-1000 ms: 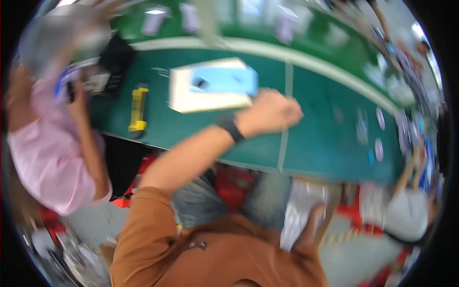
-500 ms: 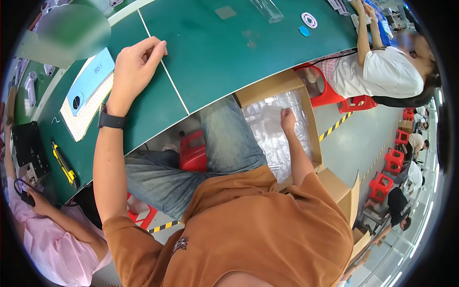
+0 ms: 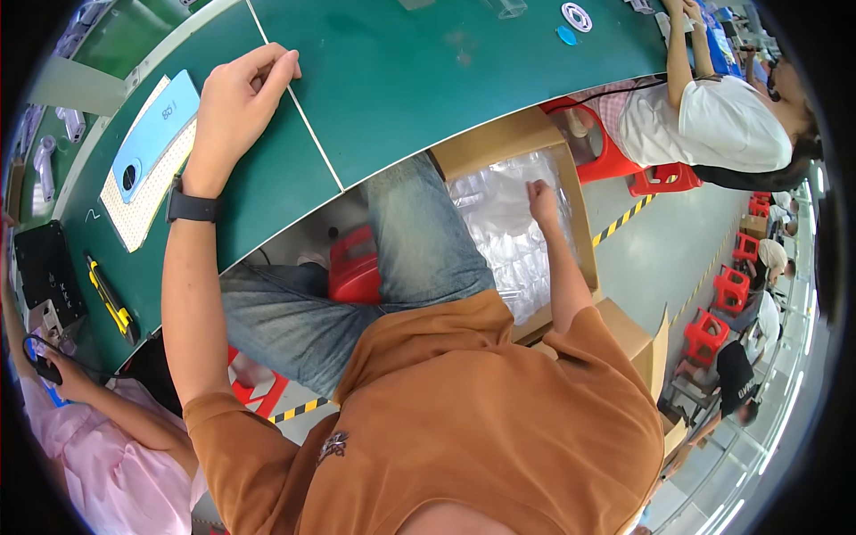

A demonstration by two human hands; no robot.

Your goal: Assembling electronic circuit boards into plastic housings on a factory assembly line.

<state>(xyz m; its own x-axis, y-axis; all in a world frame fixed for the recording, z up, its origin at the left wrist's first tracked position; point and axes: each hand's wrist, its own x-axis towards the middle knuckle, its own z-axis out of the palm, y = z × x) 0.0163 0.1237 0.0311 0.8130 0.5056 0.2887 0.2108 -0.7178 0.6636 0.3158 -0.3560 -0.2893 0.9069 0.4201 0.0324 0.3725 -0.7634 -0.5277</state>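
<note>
My left hand [image 3: 239, 111] rests on the green table [image 3: 374, 80] with its fingers curled in, and nothing shows in it. A black watch is on that wrist. Low on the right, my right hand [image 3: 542, 203] is over an open cardboard box [image 3: 495, 143], its fingers closed on the edge of a translucent plastic sheet [image 3: 506, 207]. Under the sheet, the box is filled with clear plastic pieces [image 3: 522, 267], whose exact shape I cannot make out. Beside my left hand lie a light blue card with a dark round spot [image 3: 159, 134] and a pale dotted pad [image 3: 129, 218].
A yellow-black utility knife [image 3: 112, 299] lies at the table's left. Near the far edge are a white ring [image 3: 577, 17], a blue disc [image 3: 566, 36] and a clear plastic part [image 3: 511, 8]. Co-workers sit on both sides; red stools [image 3: 707, 336] stand along the floor.
My right hand has risen slightly, pulling the plastic sheet with it. The left hand stays curled on the table. The view has shifted a little, moving the table upward and left in the picture.
</note>
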